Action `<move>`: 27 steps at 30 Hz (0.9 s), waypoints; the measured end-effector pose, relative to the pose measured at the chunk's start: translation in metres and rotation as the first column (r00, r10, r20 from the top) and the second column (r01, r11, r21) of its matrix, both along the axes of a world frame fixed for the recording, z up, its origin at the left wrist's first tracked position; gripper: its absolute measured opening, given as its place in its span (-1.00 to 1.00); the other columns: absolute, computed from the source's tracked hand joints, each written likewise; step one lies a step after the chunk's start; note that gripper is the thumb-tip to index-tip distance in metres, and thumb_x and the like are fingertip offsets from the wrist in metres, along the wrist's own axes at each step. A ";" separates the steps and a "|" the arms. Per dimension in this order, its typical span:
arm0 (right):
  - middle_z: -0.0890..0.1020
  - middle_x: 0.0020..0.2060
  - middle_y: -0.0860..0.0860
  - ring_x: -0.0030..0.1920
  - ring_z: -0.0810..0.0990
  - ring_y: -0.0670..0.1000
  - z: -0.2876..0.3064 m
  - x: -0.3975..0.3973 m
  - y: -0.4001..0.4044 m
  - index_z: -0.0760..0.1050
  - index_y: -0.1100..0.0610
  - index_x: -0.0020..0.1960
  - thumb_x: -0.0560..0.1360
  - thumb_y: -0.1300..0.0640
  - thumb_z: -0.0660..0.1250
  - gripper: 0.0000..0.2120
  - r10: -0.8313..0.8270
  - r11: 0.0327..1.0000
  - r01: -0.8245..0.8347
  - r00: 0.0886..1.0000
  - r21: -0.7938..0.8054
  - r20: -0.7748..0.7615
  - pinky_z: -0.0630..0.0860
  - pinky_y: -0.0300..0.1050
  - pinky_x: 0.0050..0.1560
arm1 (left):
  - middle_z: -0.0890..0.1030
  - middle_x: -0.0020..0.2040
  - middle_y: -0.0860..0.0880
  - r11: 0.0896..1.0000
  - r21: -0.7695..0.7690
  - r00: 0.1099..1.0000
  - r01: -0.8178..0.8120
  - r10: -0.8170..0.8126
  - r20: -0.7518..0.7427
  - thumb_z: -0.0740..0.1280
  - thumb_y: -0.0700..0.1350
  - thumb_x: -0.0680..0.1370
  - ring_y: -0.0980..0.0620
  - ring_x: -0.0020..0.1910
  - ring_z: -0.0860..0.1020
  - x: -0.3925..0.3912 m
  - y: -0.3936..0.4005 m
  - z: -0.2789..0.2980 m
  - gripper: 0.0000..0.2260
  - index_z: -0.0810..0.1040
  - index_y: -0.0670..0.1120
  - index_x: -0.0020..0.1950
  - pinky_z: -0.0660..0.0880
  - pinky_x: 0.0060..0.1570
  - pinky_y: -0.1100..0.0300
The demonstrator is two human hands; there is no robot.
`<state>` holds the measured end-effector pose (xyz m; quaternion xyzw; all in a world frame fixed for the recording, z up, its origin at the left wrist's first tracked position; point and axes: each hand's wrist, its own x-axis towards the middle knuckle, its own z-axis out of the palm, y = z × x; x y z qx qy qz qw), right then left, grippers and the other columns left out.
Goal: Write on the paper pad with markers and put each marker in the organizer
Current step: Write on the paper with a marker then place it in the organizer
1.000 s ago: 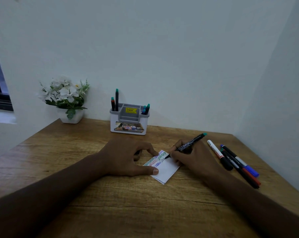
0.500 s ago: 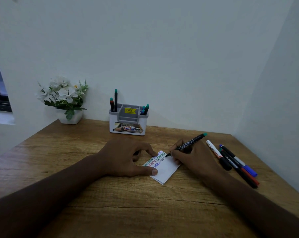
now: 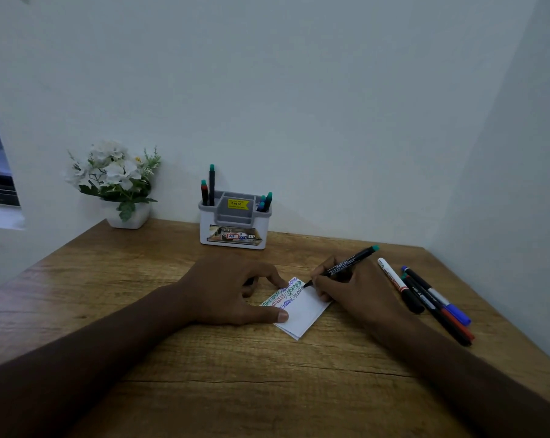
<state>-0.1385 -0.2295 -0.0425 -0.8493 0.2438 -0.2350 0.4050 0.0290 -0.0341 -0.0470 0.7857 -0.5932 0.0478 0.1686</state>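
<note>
Wooden desk (image 3: 204,358) carries one paper pad (image 3: 302,311); our left hand (image 3: 232,289) pins it flat, our right hand (image 3: 355,289) grips one green-capped marker (image 3: 346,263). Right of the pad lie four markers (image 3: 425,298); behind it, one organizer (image 3: 234,229) holds four.

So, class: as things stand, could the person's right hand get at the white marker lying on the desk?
Probably yes. The white marker lies just beside the right hand with bare desk between, but that hand's fingers are closed on the green-capped marker, which must be released first.

loose markers (image 3: 431,298) right, organizer (image 3: 234,221) path clear
</note>
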 end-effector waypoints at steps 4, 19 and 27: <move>0.78 -0.25 0.00 -0.24 0.72 -0.14 0.001 0.000 0.000 0.71 0.09 -0.07 0.55 0.11 0.46 -0.92 -0.023 1.000 0.023 1.000 -0.020 0.002 0.65 -0.22 -0.17 | 0.53 -0.34 0.14 1.000 -0.001 1.000 0.000 0.000 -0.001 0.25 0.59 0.39 0.19 -0.28 0.50 -0.001 0.000 0.001 -0.43 0.53 0.38 0.31 0.28 -0.33 0.24; 0.77 -0.25 0.10 -0.17 0.77 0.04 0.009 -0.008 0.003 0.67 0.14 -0.08 0.54 0.31 0.48 -0.91 0.028 0.994 -0.061 0.945 0.092 0.325 0.73 -0.04 -0.02 | 0.54 -0.26 0.19 0.990 -0.119 0.997 -0.077 0.078 0.005 0.29 0.54 0.43 0.29 -0.25 0.54 -0.007 0.000 0.002 -0.34 0.26 0.38 0.47 0.31 -0.33 0.37; 0.79 -0.07 0.16 -0.04 0.79 0.11 0.006 -0.010 0.027 0.73 0.22 -0.07 0.60 0.47 0.26 -0.69 0.162 0.891 -0.326 0.879 0.316 0.448 0.72 -0.11 0.03 | 0.52 -0.30 0.09 0.982 -0.186 0.959 0.021 -0.072 -0.274 0.48 -0.01 0.51 0.11 -0.31 0.52 -0.012 -0.007 -0.001 -0.16 0.06 0.23 0.65 0.43 -0.29 0.16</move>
